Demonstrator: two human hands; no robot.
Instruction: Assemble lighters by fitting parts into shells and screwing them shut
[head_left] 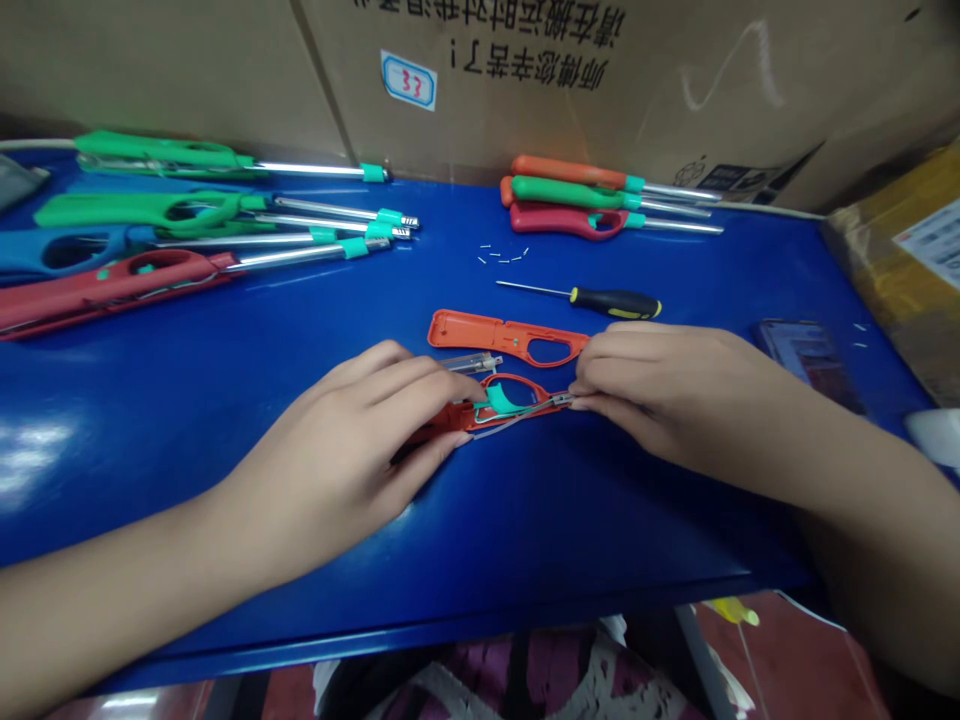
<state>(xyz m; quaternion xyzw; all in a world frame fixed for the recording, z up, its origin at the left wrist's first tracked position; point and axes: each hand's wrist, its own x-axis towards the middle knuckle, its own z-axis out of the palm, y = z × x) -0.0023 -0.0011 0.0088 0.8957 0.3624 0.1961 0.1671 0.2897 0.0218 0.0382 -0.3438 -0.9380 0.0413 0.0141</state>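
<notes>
An opened orange lighter body half (480, 412) lies on the blue table, with a teal trigger (504, 400) and thin wires showing in it. My left hand (367, 420) is closed around its rear end, thumb below and fingers above. At its front end my right hand (652, 385) pinches near a small metal piece (561, 399); the exact grip is partly hidden. The other orange casing half (480, 334) lies just behind, hollow side up, close to my right fingers. Between the two halves sits a clear fuel tank (472, 363), partly covered by my left fingers.
A screwdriver (615, 303) and several small screws (504, 261) lie behind the casing. Long lighters are grouped at the left (150, 211) and back right (570, 192). A phone (810, 362) lies beyond my right forearm. A cardboard box (480, 120) borders the back.
</notes>
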